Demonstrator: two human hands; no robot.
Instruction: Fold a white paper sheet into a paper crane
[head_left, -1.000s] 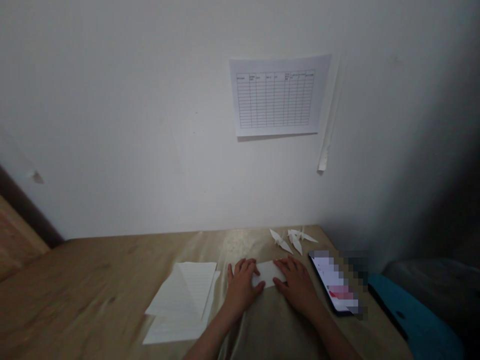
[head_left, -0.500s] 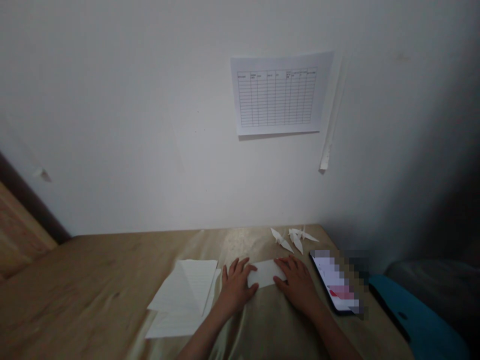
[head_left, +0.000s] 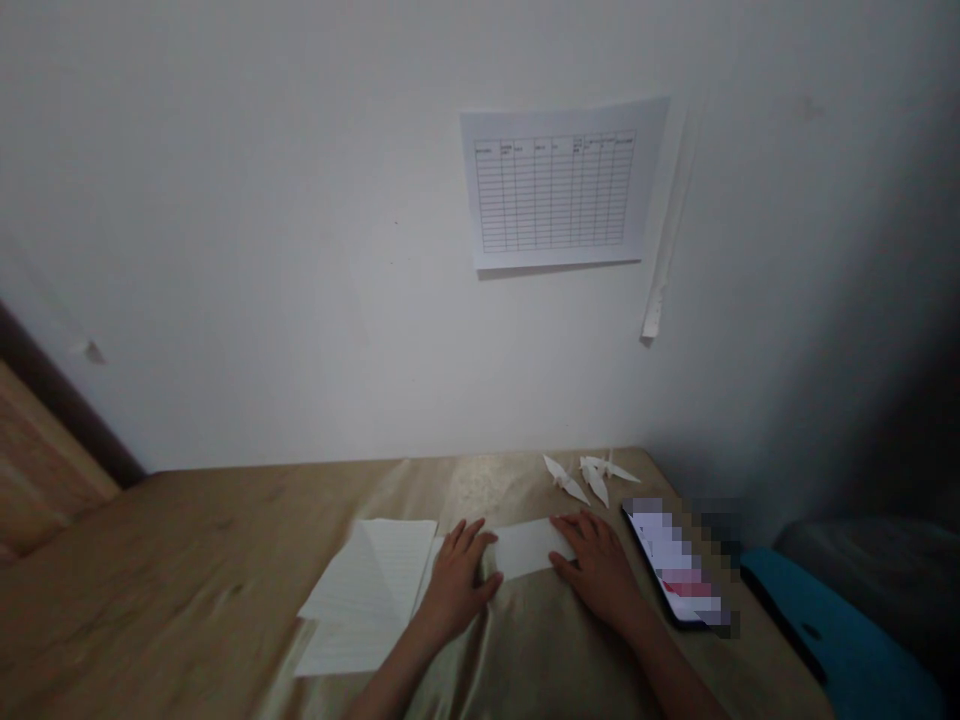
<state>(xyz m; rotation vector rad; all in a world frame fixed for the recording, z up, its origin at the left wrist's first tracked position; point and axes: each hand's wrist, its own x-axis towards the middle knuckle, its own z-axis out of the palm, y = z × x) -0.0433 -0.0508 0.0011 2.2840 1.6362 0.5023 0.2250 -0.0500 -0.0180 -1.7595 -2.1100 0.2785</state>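
Observation:
A folded strip of white paper (head_left: 526, 546) lies flat on the shiny tan cloth (head_left: 525, 650) over the table. My left hand (head_left: 456, 580) rests palm down on the strip's left end, fingers stretched out. My right hand (head_left: 598, 567) presses flat on its right end, fingers spread too. Neither hand grips anything. Several small white paper cranes (head_left: 589, 477) sit just beyond my right hand near the wall.
Lined white sheets (head_left: 367, 595) lie stacked left of my left hand. A phone (head_left: 675, 575) with a lit screen lies at the right, next to a blue object (head_left: 840, 650). A printed table sheet (head_left: 559, 185) hangs on the wall. Bare wooden tabletop (head_left: 150, 590) spreads to the left.
My left hand has slid leftward along the paper strip, so more of the strip shows between my hands. My right hand has stayed on the right end.

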